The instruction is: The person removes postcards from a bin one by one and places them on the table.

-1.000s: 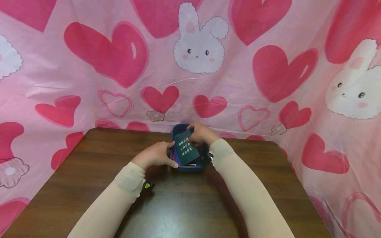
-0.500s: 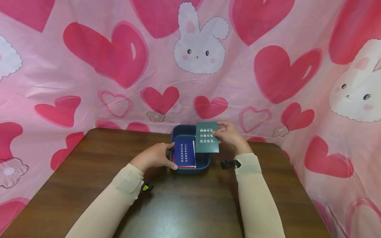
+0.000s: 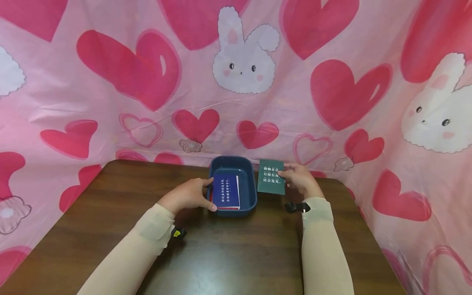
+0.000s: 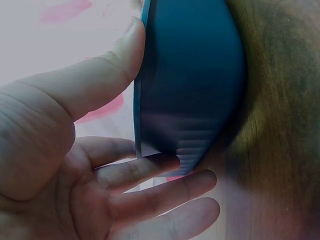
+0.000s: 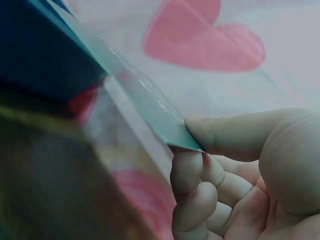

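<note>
My right hand (image 3: 298,177) pinches the right edge of a thin green notebook (image 3: 269,186) with white Chinese characters, held just right of a dark blue bin (image 3: 252,180). The right wrist view has the thumb on top of the notebook (image 5: 150,112) and curled fingers beneath. At the bin's left side is my left hand (image 3: 187,196). Its thumb touches the rim, while its spread fingers lie along the outer wall of the bin (image 4: 195,65). Inside the bin's near left part lies a blue notebook (image 3: 225,192), with a red edge showing under it.
The bin stands toward the back of a dark brown wooden table (image 3: 206,254). A pink cloth (image 3: 206,98) printed with hearts and rabbits hangs behind the table and along its sides. Black straps with small devices are on both wrists.
My right hand has lifted the green notebook out from over the blue one and carried it right, past the bin's right rim. The left hand stays at the bin's left side.
</note>
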### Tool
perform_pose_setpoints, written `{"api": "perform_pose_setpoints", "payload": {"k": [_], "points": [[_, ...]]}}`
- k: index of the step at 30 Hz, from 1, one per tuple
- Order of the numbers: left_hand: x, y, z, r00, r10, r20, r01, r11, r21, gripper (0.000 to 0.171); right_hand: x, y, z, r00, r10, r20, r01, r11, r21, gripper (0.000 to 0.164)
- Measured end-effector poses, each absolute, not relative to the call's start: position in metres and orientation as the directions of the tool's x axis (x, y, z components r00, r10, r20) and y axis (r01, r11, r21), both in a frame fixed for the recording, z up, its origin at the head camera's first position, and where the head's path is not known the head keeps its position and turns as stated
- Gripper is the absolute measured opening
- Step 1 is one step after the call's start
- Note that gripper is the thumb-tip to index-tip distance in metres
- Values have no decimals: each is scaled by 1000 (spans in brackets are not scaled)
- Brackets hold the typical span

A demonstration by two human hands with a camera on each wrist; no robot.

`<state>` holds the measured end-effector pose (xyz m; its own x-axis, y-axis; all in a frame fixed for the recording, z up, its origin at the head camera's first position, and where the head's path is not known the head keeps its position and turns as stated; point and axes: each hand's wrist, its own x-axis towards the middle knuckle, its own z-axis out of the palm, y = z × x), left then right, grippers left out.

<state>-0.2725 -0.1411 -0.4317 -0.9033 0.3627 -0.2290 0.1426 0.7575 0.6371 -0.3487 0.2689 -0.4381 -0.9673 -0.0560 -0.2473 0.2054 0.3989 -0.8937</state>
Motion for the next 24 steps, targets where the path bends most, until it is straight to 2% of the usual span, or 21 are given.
{"api": "perform_pose_setpoints", "payload": {"k": [6, 13, 24], "points": [[-272, -141, -431, -904, 365, -224, 150, 760, 632, 118, -350, 270, -460, -950, -91, -298, 234, 425, -874, 63], [-268, -143, -431, -904, 363, -226, 141, 753, 643, 119, -351, 269, -477, -938, -102, -332, 234, 520, -821, 66], [-270, -143, -430, -906, 366, -213, 160, 762, 627, 118, -355, 261, -483, -951, -77, -301, 187, 632, -752, 49]]}}
